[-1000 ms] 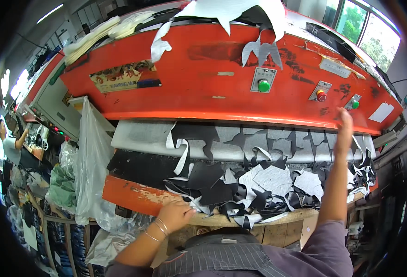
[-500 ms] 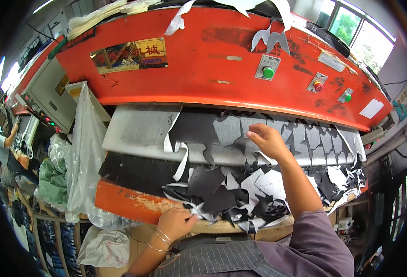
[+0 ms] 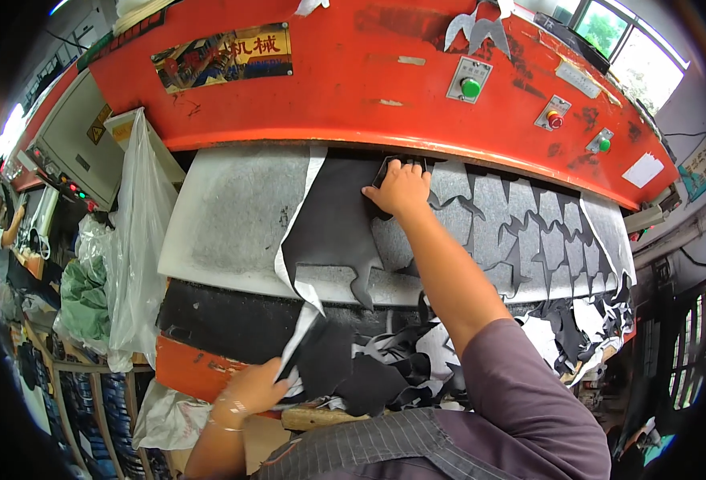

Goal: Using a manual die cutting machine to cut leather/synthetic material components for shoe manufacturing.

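My right hand (image 3: 403, 188) reaches under the front of the red press, its fingers curled over a dark-edged cutting die (image 3: 382, 170) mostly hidden beneath it. The die lies at the far edge of a black sheet (image 3: 329, 208) with a white border, spread on the pale cutting board (image 3: 217, 216). Several shaped holes run through the sheet to the right of my hand. At the near edge my left hand (image 3: 253, 390) is closed on the hanging end of the sheet's white-edged strip (image 3: 298, 340). Cut black pieces (image 3: 373, 384) lie beside it.
Above the board spans the red press beam (image 3: 329, 88) with green buttons and a red knob (image 3: 555, 120). Black and white scraps (image 3: 561, 328) pile along the front right. Clear plastic bags (image 3: 133, 256) hang at the left; farther left a person works.
My right hand has moved left and away from me, onto the die under the beam. My left hand has shifted left and nearer me. The view has tilted downward.
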The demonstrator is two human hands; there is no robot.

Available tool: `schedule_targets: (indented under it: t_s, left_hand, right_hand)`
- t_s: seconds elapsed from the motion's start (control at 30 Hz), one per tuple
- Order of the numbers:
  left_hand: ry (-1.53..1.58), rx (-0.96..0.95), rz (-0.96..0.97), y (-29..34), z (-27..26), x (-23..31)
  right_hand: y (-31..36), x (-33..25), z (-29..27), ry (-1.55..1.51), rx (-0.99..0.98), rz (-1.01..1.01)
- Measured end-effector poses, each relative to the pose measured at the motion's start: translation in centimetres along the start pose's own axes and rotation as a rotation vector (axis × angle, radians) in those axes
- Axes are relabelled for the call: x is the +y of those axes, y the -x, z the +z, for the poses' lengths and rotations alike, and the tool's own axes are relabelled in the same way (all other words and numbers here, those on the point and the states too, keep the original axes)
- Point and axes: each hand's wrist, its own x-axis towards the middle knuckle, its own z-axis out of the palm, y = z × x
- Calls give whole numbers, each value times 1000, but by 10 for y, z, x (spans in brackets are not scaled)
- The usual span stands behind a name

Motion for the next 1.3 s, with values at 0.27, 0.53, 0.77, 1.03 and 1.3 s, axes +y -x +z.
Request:
schedule_targets:
  t_s: [0.27, 0.53, 0.77, 1.03, 1.3]
  left_hand:
    - [607, 610, 390, 4, -4, -14]
    - [1486, -42, 611, -60, 20, 94]
    - [1671, 13, 575, -56, 67, 103]
    - [1074, 115, 332, -19, 47, 13]
    - [431, 794, 410, -27, -19, -7]
  right_hand:
    - [9, 21, -1, -441, -136, 16]
    - [184, 48, -30, -1747, -427, -317]
    - [236, 48, -31, -1701, -647, -300]
    - [185, 45, -28, -784, -397, -1014]
    - [92, 16, 7, -240, -236, -1200]
